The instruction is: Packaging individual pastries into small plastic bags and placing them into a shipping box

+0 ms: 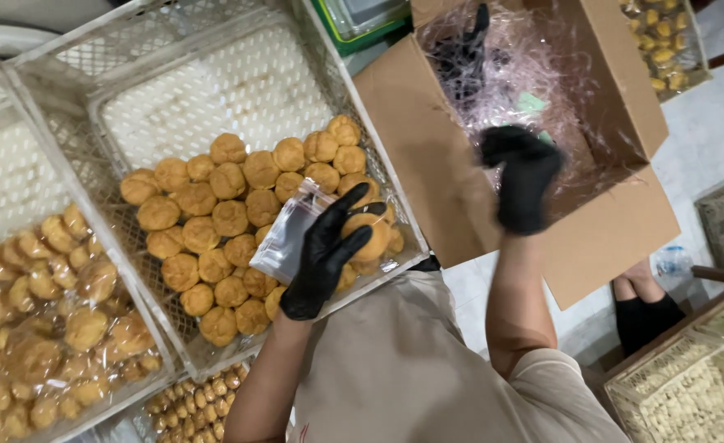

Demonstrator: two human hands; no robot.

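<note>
Golden round pastry [372,234] and clear small bag [290,234] held in left hand [323,261] fingers, right hand [524,184] curled loosely.

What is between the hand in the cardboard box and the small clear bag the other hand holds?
Nothing solid shows between them. The right hand is raised inside the cardboard box, among clear wrap; the left hand holds the small clear bag over the crate of round pastries. The box's flap edge lies between.

Glossy plastic bag [284,238], matt cardboard box [428,156]
</note>
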